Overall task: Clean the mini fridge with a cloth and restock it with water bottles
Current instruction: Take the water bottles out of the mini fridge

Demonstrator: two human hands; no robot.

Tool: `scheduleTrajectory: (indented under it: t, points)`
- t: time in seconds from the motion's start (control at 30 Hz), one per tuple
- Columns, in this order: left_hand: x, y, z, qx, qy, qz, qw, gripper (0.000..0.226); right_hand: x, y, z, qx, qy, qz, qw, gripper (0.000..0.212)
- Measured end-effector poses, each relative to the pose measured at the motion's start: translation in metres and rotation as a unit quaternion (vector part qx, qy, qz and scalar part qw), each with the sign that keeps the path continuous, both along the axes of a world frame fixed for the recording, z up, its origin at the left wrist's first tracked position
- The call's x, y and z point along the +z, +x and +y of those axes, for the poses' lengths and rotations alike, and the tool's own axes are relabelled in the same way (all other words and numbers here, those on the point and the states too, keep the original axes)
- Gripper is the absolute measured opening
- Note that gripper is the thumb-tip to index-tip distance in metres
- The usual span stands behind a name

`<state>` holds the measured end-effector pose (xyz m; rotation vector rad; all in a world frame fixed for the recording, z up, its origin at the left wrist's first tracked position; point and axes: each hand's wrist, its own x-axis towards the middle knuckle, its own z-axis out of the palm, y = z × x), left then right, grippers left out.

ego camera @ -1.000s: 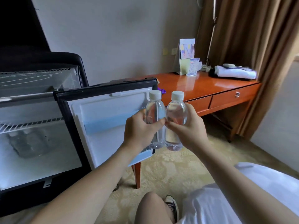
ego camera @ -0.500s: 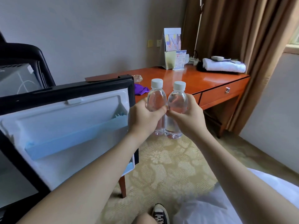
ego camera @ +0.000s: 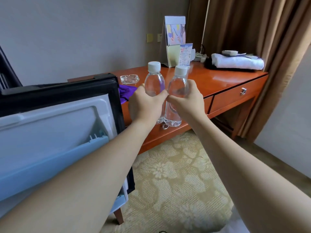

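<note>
two water bottles observed, both clear with white caps, both held in the air in front of the desk (ego camera: 218,84), long axes near vertical, caps up, bases down. the left bottle (ego camera: 154,81) is gripped by the left hand (ego camera: 146,106), fingers curled round its middle, thumb across the near face. the right bottle (ego camera: 178,84) is gripped by the right hand (ego camera: 186,101) in the same manner, fingers clamped on the body. the bottles stand side by side, touching or nearly so at the lower bodies; the two thumbs meet between them. one fridge door (ego camera: 55,132) stands open at left, its inner white liner and one pale blue door shelf (ego camera: 50,162) facing the viewer; the fridge cavity is out of view. one purple cloth (ego camera: 125,94) lies on the desk just behind the door's top edge, partly hidden. also on the desk: one glass ashtray (ego camera: 129,79), one upright card stand (ego camera: 175,41), one folded white towel (ego camera: 237,61) at the far right. brown curtain (ego camera: 252,31) hangs behind the desk. patterned carpet (ego camera: 176,174) below.
</note>
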<state>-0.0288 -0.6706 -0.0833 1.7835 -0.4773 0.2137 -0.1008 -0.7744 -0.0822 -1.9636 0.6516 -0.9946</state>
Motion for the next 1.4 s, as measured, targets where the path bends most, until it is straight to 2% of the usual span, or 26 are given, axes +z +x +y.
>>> scheduleTrajectory:
  t: [0.33,0.5,0.63,0.77,0.9,1.07,1.2,1.4]
  points:
    - [-0.023,0.03,-0.026,0.029,-0.033,0.003,0.999,0.031,-0.012,0.041,-0.021,0.001,-0.015,-0.004,1.0,0.059]
    - [-0.034,0.044,-0.038,0.014,-0.059,0.011,0.998,0.043,-0.015,0.053,-0.029,-0.006,-0.012,-0.014,1.0,0.067]
    - [-0.044,0.054,-0.044,-0.01,-0.04,0.002,0.999,0.048,-0.025,0.063,-0.036,-0.013,-0.028,0.011,0.999,0.069]
    - [-0.064,0.066,-0.049,-0.022,-0.004,0.0,1.0,0.038,-0.043,0.075,-0.042,-0.008,-0.041,0.047,0.998,0.052]
    - [-0.076,0.08,-0.062,0.001,0.068,0.011,0.998,0.051,-0.059,0.089,-0.05,-0.019,-0.037,0.067,0.997,0.051]
    - [-0.071,0.094,-0.082,0.003,0.094,0.061,0.994,0.055,-0.065,0.11,-0.066,-0.044,-0.048,0.09,0.994,0.051]
    - [-0.067,0.109,-0.095,-0.013,0.087,0.092,0.992,0.056,-0.069,0.123,-0.077,-0.062,-0.056,0.119,0.989,0.063]
    - [-0.063,0.124,-0.113,-0.023,0.093,0.091,0.991,0.053,-0.066,0.139,-0.095,-0.059,-0.049,0.145,0.987,0.059]
